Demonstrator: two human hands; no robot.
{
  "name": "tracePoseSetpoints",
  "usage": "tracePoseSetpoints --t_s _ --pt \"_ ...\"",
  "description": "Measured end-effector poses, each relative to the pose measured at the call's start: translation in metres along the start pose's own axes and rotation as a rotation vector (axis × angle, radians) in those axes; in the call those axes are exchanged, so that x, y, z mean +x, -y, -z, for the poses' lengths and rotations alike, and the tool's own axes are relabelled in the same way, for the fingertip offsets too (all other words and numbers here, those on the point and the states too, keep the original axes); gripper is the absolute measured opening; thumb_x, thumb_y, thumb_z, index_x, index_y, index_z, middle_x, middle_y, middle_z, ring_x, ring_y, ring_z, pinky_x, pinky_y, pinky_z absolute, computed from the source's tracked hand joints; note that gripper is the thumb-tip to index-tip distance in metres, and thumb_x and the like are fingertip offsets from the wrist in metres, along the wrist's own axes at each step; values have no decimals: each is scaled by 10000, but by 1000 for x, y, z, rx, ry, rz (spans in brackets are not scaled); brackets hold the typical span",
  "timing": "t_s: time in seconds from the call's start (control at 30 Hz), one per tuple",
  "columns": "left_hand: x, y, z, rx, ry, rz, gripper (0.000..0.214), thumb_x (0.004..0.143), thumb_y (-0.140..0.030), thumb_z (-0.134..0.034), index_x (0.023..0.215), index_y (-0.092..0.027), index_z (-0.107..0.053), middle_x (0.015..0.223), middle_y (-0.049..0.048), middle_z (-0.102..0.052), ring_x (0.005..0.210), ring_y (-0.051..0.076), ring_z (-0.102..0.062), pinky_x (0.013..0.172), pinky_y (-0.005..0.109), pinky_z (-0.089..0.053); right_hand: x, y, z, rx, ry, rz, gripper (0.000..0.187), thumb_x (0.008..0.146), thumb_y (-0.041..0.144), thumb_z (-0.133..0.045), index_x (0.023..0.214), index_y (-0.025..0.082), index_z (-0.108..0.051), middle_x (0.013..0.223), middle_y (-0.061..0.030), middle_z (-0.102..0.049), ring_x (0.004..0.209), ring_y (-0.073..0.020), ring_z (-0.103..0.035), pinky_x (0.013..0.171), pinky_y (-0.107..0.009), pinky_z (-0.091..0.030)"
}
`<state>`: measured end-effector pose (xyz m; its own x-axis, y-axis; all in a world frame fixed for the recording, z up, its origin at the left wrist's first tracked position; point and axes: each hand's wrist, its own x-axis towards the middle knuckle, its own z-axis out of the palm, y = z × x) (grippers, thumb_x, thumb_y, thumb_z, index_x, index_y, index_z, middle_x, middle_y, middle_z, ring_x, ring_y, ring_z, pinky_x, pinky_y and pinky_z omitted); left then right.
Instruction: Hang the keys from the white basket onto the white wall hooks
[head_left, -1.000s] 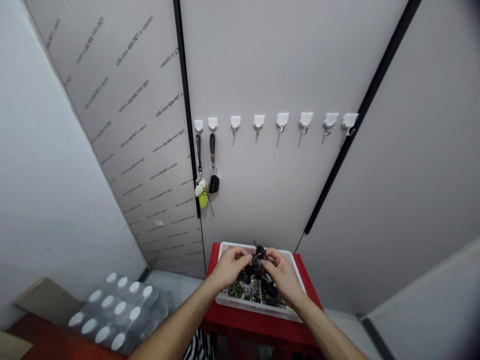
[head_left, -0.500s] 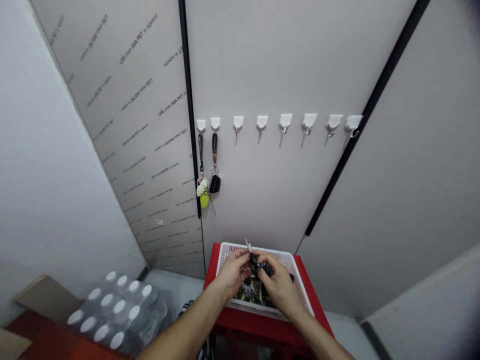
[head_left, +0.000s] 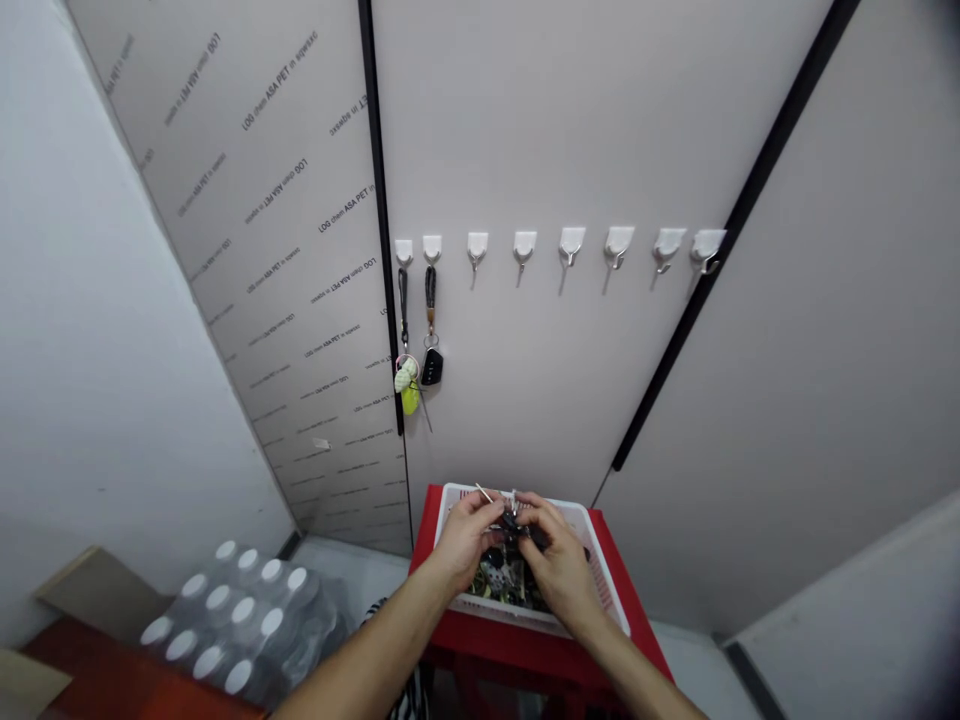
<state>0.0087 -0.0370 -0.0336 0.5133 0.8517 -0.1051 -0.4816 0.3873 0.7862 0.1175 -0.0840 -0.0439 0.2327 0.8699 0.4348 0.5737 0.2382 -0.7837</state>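
My left hand (head_left: 463,540) and my right hand (head_left: 556,560) meet over a white plastic basket (head_left: 600,590) and pinch a dark bunch of keys (head_left: 510,516) between their fingertips; metal key blades stick up from it. The basket holds several more keys and fobs (head_left: 502,580). It rests on a red stool (head_left: 525,655) against the wall. Higher on the wall runs a row of white hooks (head_left: 525,243). The two leftmost hooks carry a keyring with a yellow-green charm (head_left: 407,385) and a black car fob (head_left: 430,367).
A shrink-wrapped pack of water bottles (head_left: 240,625) lies on the floor at the lower left, beside a cardboard piece (head_left: 82,590). Black vertical strips (head_left: 379,200) divide the grey wall panels. A zebra-patterned thing (head_left: 409,690) shows under the stool.
Both hands have kept working the key bunch over the basket; the bunch has turned, so silver blades now point up and left. The view has shifted slightly.
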Motion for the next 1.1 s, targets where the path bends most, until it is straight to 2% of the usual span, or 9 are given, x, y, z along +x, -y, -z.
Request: tracePoseSetpoints --t_s 0.1,0.23,0.4,0.53,0.67,0.77,0.83,0.9,1.1 --pt "2 -3 0 -52 -38 -34 128 570 -193 -533 668 -135 -473 640 6 -526 605 87 -480 549 199 -363 1 0 0 78 7 -99 73 595 173 -443 658 182 -478 805 -33 -532 783 -162 -475 732 -300 -342" --pt "5 -6 5 -92 -104 -23 145 592 -241 -508 688 -140 -468 632 16 -538 579 91 -490 522 199 -366 3 0 -2 360 183 -306 108 585 259 -491 643 177 -453 544 30 -490 522 -110 -475 511 -231 -380" --pt "9 -10 14 -91 -181 -19 154 587 -245 -512 695 -143 -472 638 6 -531 559 80 -488 515 193 -365 5 4 1 543 334 -470 184 524 236 -547 682 172 -479 513 55 -481 460 -76 -448 457 -201 -352" --pt "12 -14 21 -4 -188 -56 154 591 -261 -498 690 -145 -477 613 5 -527 542 86 -476 533 221 -371 16 9 13 335 293 -438 124 522 203 -529 637 159 -517 472 59 -479 432 -68 -418 463 -202 -332" --pt "11 -21 15 348 -218 -214 145 554 -185 -516 694 -149 -527 667 15 -553 645 113 -482 651 239 -355 33 17 23 147 294 -319 104 540 217 -516 626 158 -521 439 63 -454 413 -65 -384 433 -196 -293" --pt "10 -27 3 619 -44 -296 181 558 -149 -499 723 -161 -572 762 19 -573 755 134 -473 720 225 -324 51 28 22 173 307 -213 116 538 204 -520 644 164 -493 448 70 -442 416 -63 -387 424 -191 -292" --pt "12 -32 -5 683 91 -302 176 621 -205 -440 705 -152 -586 702 17 -577 719 136 -477 684 222 -335 67 37 20 237 288 -176 148 537 194 -519 669 170 -457 448 79 -441 405 -62 -395 418 -190 -305" --pt "18 -39 -11 673 136 -321 226 661 -252 -392 675 -136 -585 631 14 -561 648 125 -471 628 215 -340 86 49 18 298 238 -149 170 537 197 -522 669 175 -416 430 87 -440 385 -62 -402 412 -194 -318" --pt "47 -95 -24 609 -138 -508 174 629 -233 -425 531 -132 -529 501 -10 -476 500 85 -407 511 184 -307 143 92 8 434 90 -29 196 501 223 -556 629 163 -420 464 63 -491 414 -62 -441 460 -214 -371"
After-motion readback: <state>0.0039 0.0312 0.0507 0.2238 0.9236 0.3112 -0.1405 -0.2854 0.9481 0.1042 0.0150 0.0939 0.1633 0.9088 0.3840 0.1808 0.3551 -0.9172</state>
